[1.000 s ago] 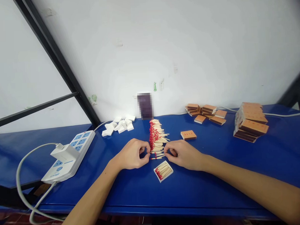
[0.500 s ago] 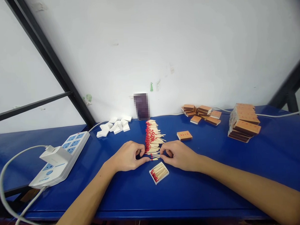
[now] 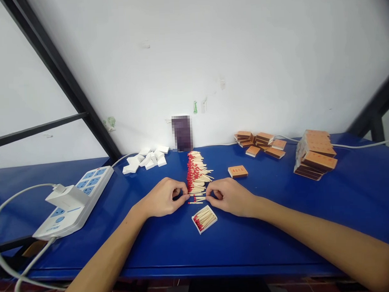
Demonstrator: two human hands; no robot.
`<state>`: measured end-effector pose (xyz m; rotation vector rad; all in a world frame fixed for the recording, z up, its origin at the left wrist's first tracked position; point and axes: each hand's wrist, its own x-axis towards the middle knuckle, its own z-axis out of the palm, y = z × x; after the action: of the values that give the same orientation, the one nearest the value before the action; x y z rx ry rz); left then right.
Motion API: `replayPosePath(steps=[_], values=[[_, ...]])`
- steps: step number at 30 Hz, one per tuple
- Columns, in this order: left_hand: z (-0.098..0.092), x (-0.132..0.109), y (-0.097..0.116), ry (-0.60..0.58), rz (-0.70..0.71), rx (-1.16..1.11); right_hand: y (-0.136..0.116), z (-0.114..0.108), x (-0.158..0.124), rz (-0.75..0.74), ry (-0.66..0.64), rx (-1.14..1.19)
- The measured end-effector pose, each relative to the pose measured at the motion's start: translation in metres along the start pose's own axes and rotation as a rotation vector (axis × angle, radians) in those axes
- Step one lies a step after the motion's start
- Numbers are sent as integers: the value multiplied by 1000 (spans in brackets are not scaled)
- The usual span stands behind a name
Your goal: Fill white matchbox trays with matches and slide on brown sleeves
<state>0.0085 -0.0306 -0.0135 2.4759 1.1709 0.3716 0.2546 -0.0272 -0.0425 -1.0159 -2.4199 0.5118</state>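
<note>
A long pile of red-headed matches (image 3: pixel 197 175) lies on the blue table, heads to the left. At its near end, my left hand (image 3: pixel 162 198) has thumb and forefinger pinched together at the head side of a match. Opposite it, my right hand (image 3: pixel 231 196) is closed at the stick ends, thumb and forefinger bent in. A few loose matches (image 3: pixel 199 198) lie between and just below the fingertips. Closer to me, a white matchbox tray (image 3: pixel 211 224) holds a layer of matches, tilted slightly on the table. The fingertips partly hide what they touch.
One closed matchbox (image 3: pixel 238 171) sits beyond my right hand. More matchboxes (image 3: pixel 261 143) lie by the wall, with a wrapped stack (image 3: pixel 318 156) farther right. White trays (image 3: pixel 147 159) are heaped at the back left. A power strip (image 3: pixel 96 183) with a plugged-in adapter and cable occupies the left.
My left thumb and forefinger have come closer together at the match heads. Loose matches have separated slightly from the pile's near end. The view has shifted a little.
</note>
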Motion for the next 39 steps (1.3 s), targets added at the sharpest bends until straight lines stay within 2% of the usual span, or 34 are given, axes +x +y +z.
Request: replayPosePath(steps=[11, 19, 28, 39], values=[[1, 0, -5, 0, 2, 7, -2, -3, -1, 6, 1, 10], [2, 0, 1, -11, 11, 7, -5, -3, 0, 9, -19, -17], [5, 1, 1, 10, 20, 26, -2, -4, -1, -69, -47, 7], [3, 2, -1, 64, 17, 99, -1, -3, -1, -43, -34, 24]])
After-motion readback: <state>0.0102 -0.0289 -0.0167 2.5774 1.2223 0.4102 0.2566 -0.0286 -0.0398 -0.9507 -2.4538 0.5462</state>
